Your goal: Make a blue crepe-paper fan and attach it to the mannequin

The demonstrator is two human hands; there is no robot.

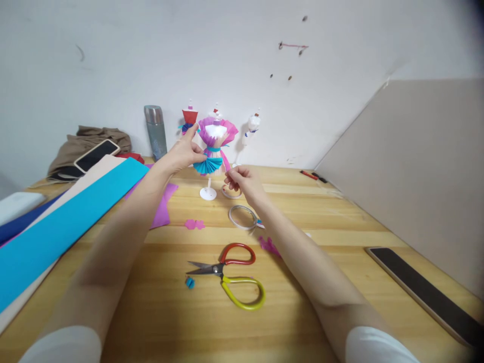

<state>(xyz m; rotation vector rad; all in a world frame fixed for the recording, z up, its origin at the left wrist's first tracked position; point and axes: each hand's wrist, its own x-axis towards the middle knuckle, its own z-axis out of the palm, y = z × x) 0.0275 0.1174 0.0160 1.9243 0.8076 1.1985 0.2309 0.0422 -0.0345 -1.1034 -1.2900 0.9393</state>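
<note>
A small white mannequin stand (208, 193) carries a paper dress (216, 132) with a pink ruffled top and a pleated blue skirt (207, 165). My left hand (184, 152) pinches the dress at the waist, at the top of the blue skirt. My right hand (241, 181) is just right of the stand, fingers pinched on a thin pink strip (226, 162) that hangs from the dress. Both hands are at the far middle of the wooden table (159, 312).
Scissors (230, 277) with red and yellow handles lie at the near middle. Two tape rolls (242, 217) lie beside my right wrist. Blue, pink and beige paper sheets (60, 227) lie at the left. Two other dressed mannequins (189, 119), a flask (156, 132), a phone (97, 154) and a tablet (427, 295) are around.
</note>
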